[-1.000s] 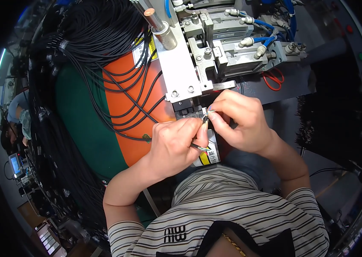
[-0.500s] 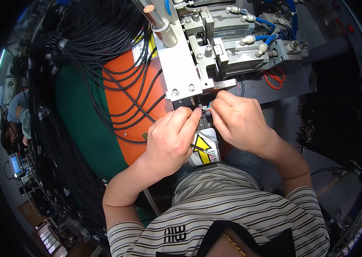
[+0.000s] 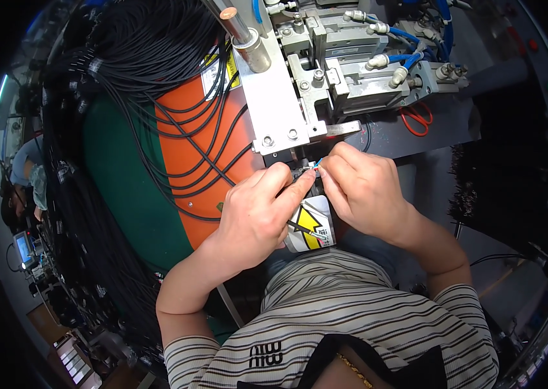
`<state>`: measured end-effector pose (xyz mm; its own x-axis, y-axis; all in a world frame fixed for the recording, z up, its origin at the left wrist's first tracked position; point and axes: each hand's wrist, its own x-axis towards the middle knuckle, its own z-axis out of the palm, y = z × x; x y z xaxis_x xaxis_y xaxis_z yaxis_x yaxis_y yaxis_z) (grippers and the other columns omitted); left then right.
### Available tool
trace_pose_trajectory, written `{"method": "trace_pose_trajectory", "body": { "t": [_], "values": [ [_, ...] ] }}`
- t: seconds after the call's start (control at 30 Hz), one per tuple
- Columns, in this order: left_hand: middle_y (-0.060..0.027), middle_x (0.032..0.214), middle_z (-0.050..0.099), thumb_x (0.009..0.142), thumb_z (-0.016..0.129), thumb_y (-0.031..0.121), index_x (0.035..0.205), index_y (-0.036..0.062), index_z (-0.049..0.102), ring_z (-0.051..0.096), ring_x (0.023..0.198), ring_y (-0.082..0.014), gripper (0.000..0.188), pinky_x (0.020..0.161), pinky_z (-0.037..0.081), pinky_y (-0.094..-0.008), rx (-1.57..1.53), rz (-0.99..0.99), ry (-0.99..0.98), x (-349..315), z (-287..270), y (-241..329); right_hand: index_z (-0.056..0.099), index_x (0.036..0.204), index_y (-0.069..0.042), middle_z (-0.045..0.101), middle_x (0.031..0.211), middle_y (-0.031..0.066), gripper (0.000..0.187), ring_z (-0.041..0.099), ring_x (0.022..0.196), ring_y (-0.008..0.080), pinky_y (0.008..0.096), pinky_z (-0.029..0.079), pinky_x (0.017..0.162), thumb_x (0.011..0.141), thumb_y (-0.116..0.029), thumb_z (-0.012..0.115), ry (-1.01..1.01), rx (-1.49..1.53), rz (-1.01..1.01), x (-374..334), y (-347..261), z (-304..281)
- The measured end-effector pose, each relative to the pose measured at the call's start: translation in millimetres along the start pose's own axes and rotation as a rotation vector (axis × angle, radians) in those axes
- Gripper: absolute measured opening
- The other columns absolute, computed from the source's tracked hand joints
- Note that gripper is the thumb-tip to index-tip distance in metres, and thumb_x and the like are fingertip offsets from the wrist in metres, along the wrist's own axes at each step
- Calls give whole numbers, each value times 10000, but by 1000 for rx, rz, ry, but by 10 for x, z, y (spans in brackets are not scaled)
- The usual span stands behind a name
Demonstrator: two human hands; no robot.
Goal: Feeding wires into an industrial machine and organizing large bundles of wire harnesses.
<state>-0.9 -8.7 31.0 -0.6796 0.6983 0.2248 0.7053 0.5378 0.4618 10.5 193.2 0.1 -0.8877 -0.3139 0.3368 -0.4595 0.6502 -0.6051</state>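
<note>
Left hand: the bare left hand [image 3: 256,209] is curled closed on a slim black round-sheathed cable [image 3: 298,227]; its index finger stretches toward the right fingertips.
Right hand: the bare right hand [image 3: 366,189] has thumb and index finger pinched together on fine blue and white wires [image 3: 315,165]; the exact grip is partly hidden by the fingers.
Cable: one end juts out below the left palm, fanning into thin pale strands; whether it belongs with the wires at the fingertips, I cannot tell.
Sticker: a white label with a bold yellow arrow [image 3: 304,219] sits below the meeting fingertips, behind the cable end.
Machine: a bright flat metal plate [image 3: 275,107] stands just beyond the left fingers; silver pneumatic cylinders [image 3: 368,87] with blue hoses lie past the right hand.
Red loops: a pair of red loop handles [image 3: 416,120] rests beyond the right knuckles, well apart from them.
Worktop: an orange surface [image 3: 206,159] spreads left of the left hand, a dark green one [image 3: 118,172] further left; a thick bundle of black cables [image 3: 151,39] lies beyond both.
</note>
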Motion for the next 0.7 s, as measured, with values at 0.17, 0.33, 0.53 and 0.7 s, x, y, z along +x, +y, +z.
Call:
{"method": "trace_pose_trajectory", "body": {
  "t": [0.17,0.33,0.53,0.7],
  "values": [
    [-76,828,495,743,630,27,1137,-20,653,554,700,-208,398,574,476,-332,83,10,-27,45,-17,54,623,815,-12,574,764,89,68,602,586,273,366,474,509,793,-53,673,-2,-27,-13,20,31,14],
    [-95,844,495,595,687,-12,1174,-13,642,551,722,-249,580,589,462,-356,162,13,-45,73,-19,112,615,795,-18,567,757,91,78,598,579,280,371,471,503,776,-59,679,-41,-161,-77,80,-28,-42],
    [-77,875,523,768,638,55,1106,-45,645,569,741,-197,353,606,498,-320,240,62,-74,126,-39,86,612,790,-21,573,736,89,77,600,563,284,375,481,499,766,-58,675,-124,-138,-73,122,39,-96],
    [-84,917,551,767,639,70,1118,-30,645,592,770,-213,365,626,504,-329,204,62,-76,108,-53,37,640,829,-20,615,767,105,65,598,572,301,366,477,500,792,-44,688,111,61,6,21,58,61]
  ]
}}
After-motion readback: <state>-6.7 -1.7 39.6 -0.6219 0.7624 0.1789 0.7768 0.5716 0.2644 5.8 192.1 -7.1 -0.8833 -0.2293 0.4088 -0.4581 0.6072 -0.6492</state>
